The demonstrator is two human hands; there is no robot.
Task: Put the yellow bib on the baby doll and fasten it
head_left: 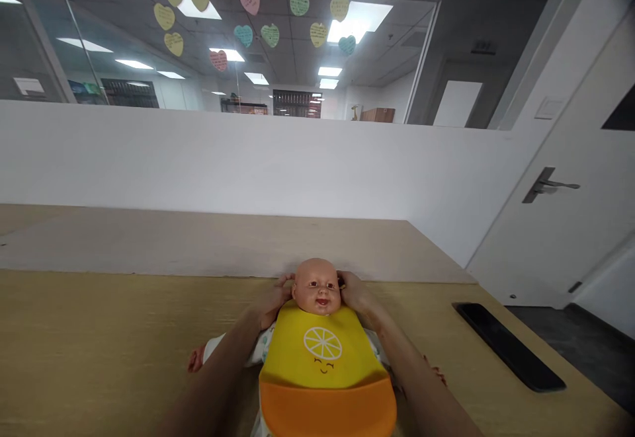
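Touching a baby doll's head (316, 286) — left hand (272, 301), right hand (354, 293), either side

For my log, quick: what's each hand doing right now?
Left hand: against the doll's head, grip unclear.
Right hand: against its other side, grip unclear.

The worktop (99, 338) runs wide left of the doll (316, 286). Rightward, a black slab (510, 347) lies in the way; a wall (248, 166) backs the far edge.

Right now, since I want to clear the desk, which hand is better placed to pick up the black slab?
Your right hand looks better placed. It rests against the doll's head on the side nearer the black slab, while your left hand is on the far side, with the doll between.
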